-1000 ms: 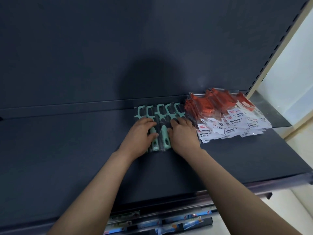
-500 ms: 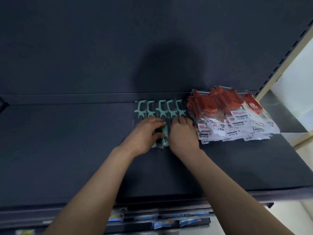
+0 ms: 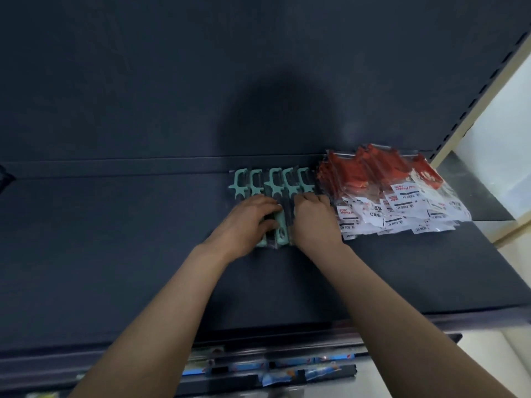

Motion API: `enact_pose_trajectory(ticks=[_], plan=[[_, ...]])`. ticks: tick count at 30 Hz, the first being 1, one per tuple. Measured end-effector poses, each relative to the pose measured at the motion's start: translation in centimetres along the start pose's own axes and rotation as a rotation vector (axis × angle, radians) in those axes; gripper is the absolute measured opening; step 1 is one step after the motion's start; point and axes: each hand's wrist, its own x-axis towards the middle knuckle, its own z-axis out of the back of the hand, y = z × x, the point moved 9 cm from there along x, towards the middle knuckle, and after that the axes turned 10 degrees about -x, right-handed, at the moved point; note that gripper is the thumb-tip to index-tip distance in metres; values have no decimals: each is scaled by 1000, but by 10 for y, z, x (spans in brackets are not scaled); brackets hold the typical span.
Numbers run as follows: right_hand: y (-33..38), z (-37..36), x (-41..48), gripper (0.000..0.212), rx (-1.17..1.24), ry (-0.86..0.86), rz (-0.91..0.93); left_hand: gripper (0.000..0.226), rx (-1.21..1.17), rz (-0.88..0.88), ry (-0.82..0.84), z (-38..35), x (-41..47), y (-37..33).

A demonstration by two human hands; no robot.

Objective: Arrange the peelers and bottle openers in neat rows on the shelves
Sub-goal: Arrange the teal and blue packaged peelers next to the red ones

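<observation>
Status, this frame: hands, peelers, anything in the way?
Left hand grips the teal peelers by the handles; right hand on them, grip unclear. Row sits at shelf back. Red packet pile crowds its right end.
</observation>
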Motion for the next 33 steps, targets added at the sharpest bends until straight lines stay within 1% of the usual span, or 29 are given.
enact_pose_trajectory(ticks=[3,8,12,18,25,31,33], plan=[[3,11,-4,33,-17,-54,-21,38,3,-47,-33,14,-5,-6],[35,32,-15,30,-49,-116,22,36,51,-82,-126,53,-27,-5],[75,46,-24,31,-48,-138,59,39,116,-63,-130,85,-55,9],[155,63,-35,35,-21,-216,138,42,210,-32,-205,140,-109,44],[258,75,-43,39,-7,-256,321,41,272,96,-336,206,-180,84],[332,84,-52,37,4,-280,548,41,345,278,-466,251,-238,108],[356,87,-55,37,20,-272,616,42,393,356,-482,262,-258,116]])
